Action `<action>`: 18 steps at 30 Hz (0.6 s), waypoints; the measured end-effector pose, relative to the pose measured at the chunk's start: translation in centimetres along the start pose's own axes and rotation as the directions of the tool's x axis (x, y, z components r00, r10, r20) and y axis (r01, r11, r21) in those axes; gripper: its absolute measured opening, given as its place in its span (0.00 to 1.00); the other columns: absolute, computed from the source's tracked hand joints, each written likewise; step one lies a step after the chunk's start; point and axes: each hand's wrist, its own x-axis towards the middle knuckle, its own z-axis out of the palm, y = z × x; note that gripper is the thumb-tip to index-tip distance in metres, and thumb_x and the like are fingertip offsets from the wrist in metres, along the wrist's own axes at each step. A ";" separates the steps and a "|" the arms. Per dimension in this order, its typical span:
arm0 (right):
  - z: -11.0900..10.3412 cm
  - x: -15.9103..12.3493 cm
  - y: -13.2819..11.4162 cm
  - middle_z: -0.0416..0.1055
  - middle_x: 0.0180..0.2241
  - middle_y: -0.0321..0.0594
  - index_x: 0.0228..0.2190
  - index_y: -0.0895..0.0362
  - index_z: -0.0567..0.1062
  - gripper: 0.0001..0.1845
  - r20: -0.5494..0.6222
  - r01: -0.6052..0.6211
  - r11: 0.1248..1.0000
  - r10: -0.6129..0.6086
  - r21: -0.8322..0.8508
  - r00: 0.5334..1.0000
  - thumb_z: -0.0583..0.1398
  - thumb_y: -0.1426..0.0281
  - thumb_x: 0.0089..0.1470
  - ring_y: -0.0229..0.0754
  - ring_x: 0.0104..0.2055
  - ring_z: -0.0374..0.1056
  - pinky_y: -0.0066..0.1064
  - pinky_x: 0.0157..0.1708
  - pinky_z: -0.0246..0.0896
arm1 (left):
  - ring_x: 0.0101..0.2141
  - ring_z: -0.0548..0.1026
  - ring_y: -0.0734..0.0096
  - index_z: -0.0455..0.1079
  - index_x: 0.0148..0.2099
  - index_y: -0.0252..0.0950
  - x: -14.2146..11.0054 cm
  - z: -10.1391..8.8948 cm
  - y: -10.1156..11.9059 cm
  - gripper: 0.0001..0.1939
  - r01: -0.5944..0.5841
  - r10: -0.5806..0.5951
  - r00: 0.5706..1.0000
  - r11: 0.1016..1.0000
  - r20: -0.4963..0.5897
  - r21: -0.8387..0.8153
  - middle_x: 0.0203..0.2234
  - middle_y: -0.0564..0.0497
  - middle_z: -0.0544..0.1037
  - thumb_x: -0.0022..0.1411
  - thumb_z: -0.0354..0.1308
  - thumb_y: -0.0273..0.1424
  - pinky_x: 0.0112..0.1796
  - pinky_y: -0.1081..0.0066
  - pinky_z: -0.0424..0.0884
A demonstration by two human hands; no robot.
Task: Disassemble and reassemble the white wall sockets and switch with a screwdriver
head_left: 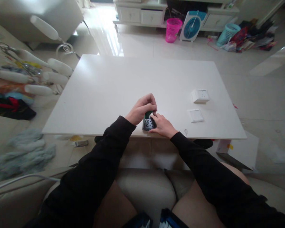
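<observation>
Left hand point(143, 108): grip closed around green tool handle point(148, 114)
Right hand point(163, 126): grip clasping black-faced rectangular unit point(147, 124)
Unit: on white tabletop point(114, 91), near edge
Done: black face exposed
Remaining: handwork, seemingly unfinished

Table point(123, 79) bears panel point(196, 116), socket point(200, 96) — plus black unit point(147, 125) (near edge).

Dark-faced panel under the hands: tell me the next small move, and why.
I'd press the dark-faced panel a bit more firmly onto the white table with the right hand. That hand holds its right side, the panel lies close to the table's near edge, and the left hand has a green item over it, so a slip seems possible.
</observation>
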 end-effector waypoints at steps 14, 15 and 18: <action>-0.3 -0.1 -0.3 0.68 0.53 0.50 0.60 0.55 0.67 0.44 0.013 -0.005 1.000 0.005 -0.017 1.000 0.74 0.54 0.47 0.56 0.55 0.65 0.44 0.53 0.66 | 0.25 0.72 0.73 0.74 0.39 0.37 0.1 -1.2 0.3 0.12 -0.022 0.035 0.989 0.995 -0.141 0.095 0.21 0.53 0.73 0.63 0.57 0.40 0.28 0.70 0.68; -0.3 -0.1 -0.3 0.68 0.53 0.50 0.60 0.55 0.67 0.44 0.015 -0.008 1.000 0.008 -0.016 1.000 0.74 0.54 0.47 0.56 0.55 0.65 0.44 0.53 0.66 | 0.23 0.71 0.74 0.73 0.39 0.38 0.1 -0.9 0.1 0.10 -0.025 0.036 0.989 0.997 -0.140 0.076 0.19 0.55 0.71 0.63 0.57 0.38 0.26 0.71 0.67; -0.3 -0.1 -0.3 0.68 0.52 0.49 0.61 0.55 0.66 0.44 0.023 -0.016 1.000 0.017 -0.015 1.000 0.74 0.54 0.47 0.56 0.55 0.65 0.44 0.53 0.66 | 0.16 0.64 0.77 0.67 0.36 0.39 0.3 -0.2 -0.5 0.05 -0.022 0.021 0.993 1.000 -0.112 -0.008 0.16 0.60 0.66 0.58 0.58 0.34 0.20 0.72 0.60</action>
